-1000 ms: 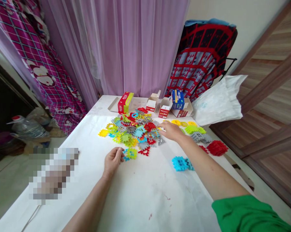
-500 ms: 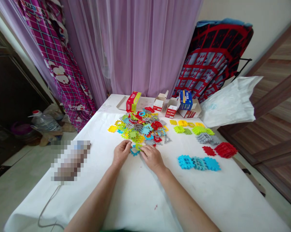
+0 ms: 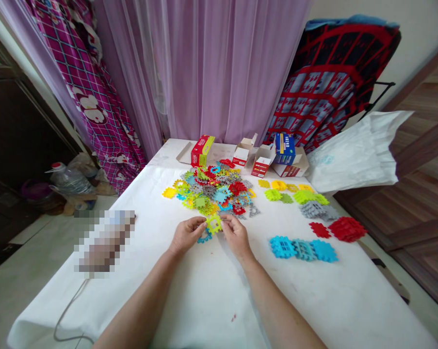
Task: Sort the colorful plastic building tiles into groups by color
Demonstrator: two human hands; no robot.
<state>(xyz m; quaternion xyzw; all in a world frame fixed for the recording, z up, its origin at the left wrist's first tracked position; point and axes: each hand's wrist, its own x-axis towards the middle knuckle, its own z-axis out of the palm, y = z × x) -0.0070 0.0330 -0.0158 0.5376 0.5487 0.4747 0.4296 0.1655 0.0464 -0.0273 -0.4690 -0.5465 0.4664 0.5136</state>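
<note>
My left hand [image 3: 185,236] and my right hand [image 3: 235,234] meet over the white table [image 3: 211,295] and together pinch a yellow-green square plastic tile [image 3: 214,223], lifted slightly. A blue tile [image 3: 204,238] lies just under my left fingers. Right behind them spreads a mixed pile of coloured interlocking tiles [image 3: 215,191]. To the right lie sorted groups: blue tiles [image 3: 303,248], red tiles [image 3: 340,229], grey tiles [image 3: 315,209], green tiles [image 3: 295,197] and yellow tiles [image 3: 279,184].
Small cardboard boxes stand along the far edge: a red one [image 3: 202,150], open white-red ones [image 3: 253,160], a blue one [image 3: 284,148]. A white plastic bag [image 3: 353,152] overhangs the right side. A cable [image 3: 68,310] trails off the left edge. Purple curtains hang behind.
My right hand came back from the far side of the pile to join my left hand. Both now hold up the yellow-green tile, which lay by the blue one half a second ago.
</note>
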